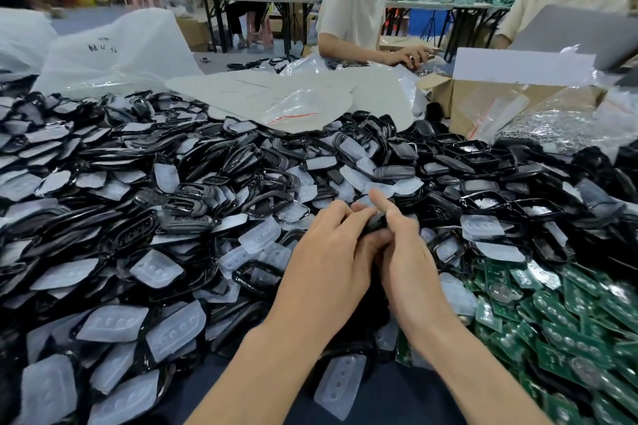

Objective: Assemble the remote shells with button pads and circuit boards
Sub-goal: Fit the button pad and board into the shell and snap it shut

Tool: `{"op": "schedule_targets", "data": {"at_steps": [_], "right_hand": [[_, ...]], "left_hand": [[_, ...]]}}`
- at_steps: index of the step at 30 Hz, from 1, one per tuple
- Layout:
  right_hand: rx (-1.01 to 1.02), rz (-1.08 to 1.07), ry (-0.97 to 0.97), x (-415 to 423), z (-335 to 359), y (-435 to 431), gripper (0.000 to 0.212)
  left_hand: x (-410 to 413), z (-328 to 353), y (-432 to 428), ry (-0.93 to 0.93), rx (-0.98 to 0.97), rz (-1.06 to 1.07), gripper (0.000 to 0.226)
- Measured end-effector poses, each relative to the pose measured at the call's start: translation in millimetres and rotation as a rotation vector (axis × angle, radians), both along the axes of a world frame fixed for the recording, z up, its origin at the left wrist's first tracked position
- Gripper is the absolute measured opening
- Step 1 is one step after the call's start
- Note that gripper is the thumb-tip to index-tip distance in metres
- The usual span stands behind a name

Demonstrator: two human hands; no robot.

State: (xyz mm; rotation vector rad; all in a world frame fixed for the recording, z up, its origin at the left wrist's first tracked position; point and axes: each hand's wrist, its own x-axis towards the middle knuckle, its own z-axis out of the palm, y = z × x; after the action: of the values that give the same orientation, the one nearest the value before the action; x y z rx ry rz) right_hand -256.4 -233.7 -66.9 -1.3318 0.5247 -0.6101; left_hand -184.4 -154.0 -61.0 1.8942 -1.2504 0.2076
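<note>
Both my hands meet in the middle of the view over a heap of parts. My left hand (328, 252) and my right hand (402, 248) grip one black remote shell (374, 222) between them; most of it is hidden by my fingers. My right index finger sticks out straight above the shell. Black shells (193, 203) and translucent white button pads (158, 267) lie mixed across the table. Green circuit boards (559, 314) are piled at the lower right.
White plastic bags (114, 48) and a pale sheet (283, 93) lie behind the heap. A cardboard box (483, 103) with small zip bags stands at the back right. Two people in pale shirts sit across the table; another sits at a far table.
</note>
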Motion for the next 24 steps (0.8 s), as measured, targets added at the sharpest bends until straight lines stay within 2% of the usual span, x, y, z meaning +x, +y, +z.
{"op": "schedule_targets", "data": {"at_steps": [2, 7, 13, 15, 19, 21, 24], "right_hand": [[-0.007, -0.005, 0.002, -1.6, -0.4, 1.5, 0.038], [0.009, 0.005, -0.006, -3.3, 0.0, -0.2, 0.045], [-0.023, 0.012, 0.015, -4.1, 2.1, 0.9, 0.042], [-0.088, 0.010, 0.031, -4.7, 0.2, 0.0, 0.048], [-0.157, 0.016, 0.040, -5.1, -4.1, -1.2, 0.062], [-0.166, 0.020, 0.045, -4.2, -5.6, -1.8, 0.063], [-0.172, 0.015, 0.040, -3.2, -6.3, -1.4, 0.060]], "left_hand": [[-0.9, -0.7, 1.2, 0.013, -0.024, -0.001, 0.035], [-4.0, 1.4, -1.3, 0.049, -0.088, 0.021, 0.048], [-3.2, 1.1, 2.0, 0.030, 0.037, -0.023, 0.053], [-1.9, 1.5, 3.2, 0.034, 0.065, -0.045, 0.053], [-0.7, 1.5, 4.8, 0.059, 0.009, -0.063, 0.042], [-0.1, -0.6, 4.4, 0.060, -0.033, -0.054, 0.033], [0.9, -3.0, 3.0, 0.065, -0.063, -0.046, 0.034]]}}
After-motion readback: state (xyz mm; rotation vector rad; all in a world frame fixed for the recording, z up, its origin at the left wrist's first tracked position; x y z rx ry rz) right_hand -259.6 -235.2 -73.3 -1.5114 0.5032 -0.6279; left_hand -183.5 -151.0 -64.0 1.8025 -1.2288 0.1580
